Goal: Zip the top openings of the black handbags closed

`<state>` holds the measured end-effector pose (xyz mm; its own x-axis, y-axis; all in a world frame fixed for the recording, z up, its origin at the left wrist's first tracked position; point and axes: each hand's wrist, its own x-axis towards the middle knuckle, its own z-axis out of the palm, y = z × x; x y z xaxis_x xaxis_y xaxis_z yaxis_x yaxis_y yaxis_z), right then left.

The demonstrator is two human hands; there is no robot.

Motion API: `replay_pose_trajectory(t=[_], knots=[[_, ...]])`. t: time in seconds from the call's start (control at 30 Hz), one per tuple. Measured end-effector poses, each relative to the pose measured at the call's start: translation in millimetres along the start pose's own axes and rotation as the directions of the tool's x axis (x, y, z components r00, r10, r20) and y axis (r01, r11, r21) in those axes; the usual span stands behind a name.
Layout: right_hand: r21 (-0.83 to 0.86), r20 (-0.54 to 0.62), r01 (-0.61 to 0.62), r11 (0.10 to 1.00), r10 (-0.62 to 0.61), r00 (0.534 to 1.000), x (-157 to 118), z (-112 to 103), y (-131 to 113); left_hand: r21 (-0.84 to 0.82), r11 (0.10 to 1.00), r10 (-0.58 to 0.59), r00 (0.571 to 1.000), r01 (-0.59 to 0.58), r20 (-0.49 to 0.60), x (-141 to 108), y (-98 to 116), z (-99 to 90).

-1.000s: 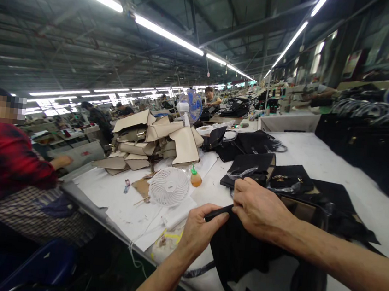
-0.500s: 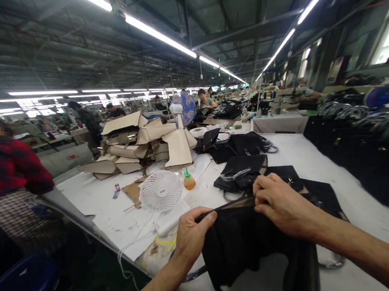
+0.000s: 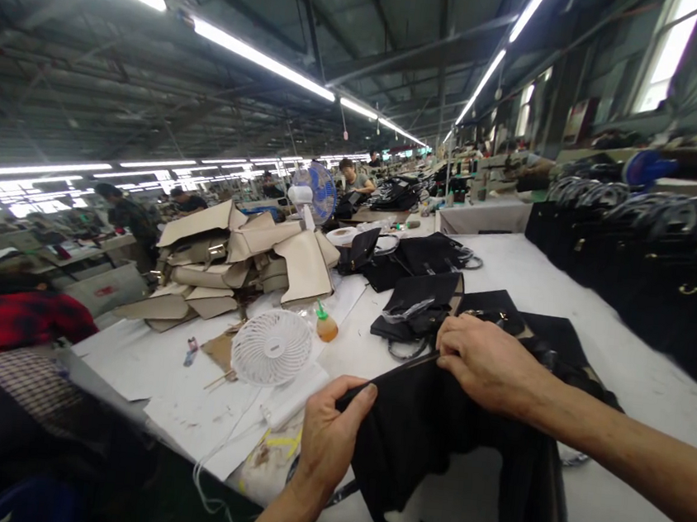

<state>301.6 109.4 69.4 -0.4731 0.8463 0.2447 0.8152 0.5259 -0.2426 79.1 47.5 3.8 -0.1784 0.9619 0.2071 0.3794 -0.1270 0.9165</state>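
Observation:
A black bag piece is held up over the front of the white table, its upper edge stretched between my hands. My left hand pinches the left end of that edge between thumb and fingers. Farther right, my right hand is closed on the same edge, knuckles up. The lower part of the piece hangs in loose folds around an opening. Just behind my right hand lie more black bags, one with clear plastic on it.
Beige bag pieces are heaped at the back left, near a white fan and a glue bottle. Black bags with wrapped handles line the right side. A person in a red checked top bends at the left.
The view has turned slightly right, so most things sit farther left. The person in red has bent lower. Both hands keep their hold on the black piece.

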Motion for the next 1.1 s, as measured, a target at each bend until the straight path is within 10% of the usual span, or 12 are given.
replay_pose_trajectory(t=[0.33,0.53,1.1], knots=[[-0.131,-0.011,-0.047,0.990,0.046,0.999,-0.4,1.9,-5.4,0.225,0.963,0.107,0.977,-0.148,0.185,0.4,24.7,-11.4],[-0.171,-0.030,-0.034,0.985,0.030,0.999,1.2,0.5,-8.5,0.474,0.762,0.137,0.826,-0.441,0.547,38.4,69.0,-0.3],[-0.049,-0.074,-0.051,0.997,0.048,0.996,-15.4,-9.4,30.0,0.428,0.775,0.153,0.796,-0.465,0.586,60.5,67.9,16.2]])
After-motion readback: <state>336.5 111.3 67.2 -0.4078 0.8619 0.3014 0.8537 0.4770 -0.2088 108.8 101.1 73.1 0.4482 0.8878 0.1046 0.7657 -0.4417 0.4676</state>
